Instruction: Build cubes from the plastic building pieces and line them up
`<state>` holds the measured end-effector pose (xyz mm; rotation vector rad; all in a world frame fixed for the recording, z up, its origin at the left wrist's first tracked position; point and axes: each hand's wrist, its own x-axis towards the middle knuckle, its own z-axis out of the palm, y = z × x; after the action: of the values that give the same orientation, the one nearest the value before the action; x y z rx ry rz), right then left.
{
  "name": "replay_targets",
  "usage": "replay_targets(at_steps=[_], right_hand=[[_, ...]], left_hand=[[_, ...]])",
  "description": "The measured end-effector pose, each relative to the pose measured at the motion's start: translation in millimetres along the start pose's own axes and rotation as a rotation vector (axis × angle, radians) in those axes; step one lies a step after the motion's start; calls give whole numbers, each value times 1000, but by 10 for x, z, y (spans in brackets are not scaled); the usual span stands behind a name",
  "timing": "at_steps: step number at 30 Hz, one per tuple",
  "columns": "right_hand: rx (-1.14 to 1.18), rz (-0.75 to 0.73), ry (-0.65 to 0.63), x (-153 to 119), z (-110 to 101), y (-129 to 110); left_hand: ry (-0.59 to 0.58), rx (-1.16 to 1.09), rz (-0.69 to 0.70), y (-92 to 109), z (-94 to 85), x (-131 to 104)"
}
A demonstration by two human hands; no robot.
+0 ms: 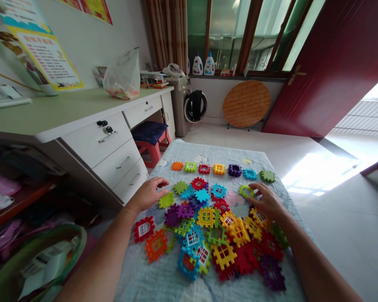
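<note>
A heap of colourful interlocking plastic tiles [214, 235] lies on a pale blue cloth-covered table [164, 277]. Further back, a row of single tiles [219, 169] runs from orange at the left to green at the right. My left hand [149, 193] hovers palm-down with spread fingers over the left edge of the heap, by a lime-green tile [166, 200]. My right hand [266, 202] reaches over the heap's right side, its fingertips touching a light green frame tile [246, 191]. I cannot see either hand gripping a tile.
A pale desk with drawers [113, 142] stands to the left, a red stool [151, 149] tucked under it and a plastic bag [122, 77] on top. A washing machine [189, 105], a round wooden tabletop [246, 103] and a red door [334, 71] are behind.
</note>
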<state>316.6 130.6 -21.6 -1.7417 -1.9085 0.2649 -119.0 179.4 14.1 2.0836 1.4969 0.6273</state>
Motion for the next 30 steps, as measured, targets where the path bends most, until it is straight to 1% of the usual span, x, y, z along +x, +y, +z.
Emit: replay_targets(at_steps=[4,8,11,14,17,22,30], right_hand=[[63,26,-17,1,6,-58],[50,-35,-26,-6,37,-59],[-3,-83,-49,-12,56,-32],[-33,-92,-60,-14,72,0],[-46,-96,-48,-11,85,27],[-28,-90,-32,-4,81,19],[51,9,-32,4,19,-25]], left_hand=[[-5,20,17,35,15,-3],[-49,49,46,80,19,-4],[-135,78,68,82,-16,-16],[-242,99,70,64,-63,-45],[-297,127,68,56,-99,-76],[-312,155,78,63,-100,-87],[-273,192,129,29,-20,-67]])
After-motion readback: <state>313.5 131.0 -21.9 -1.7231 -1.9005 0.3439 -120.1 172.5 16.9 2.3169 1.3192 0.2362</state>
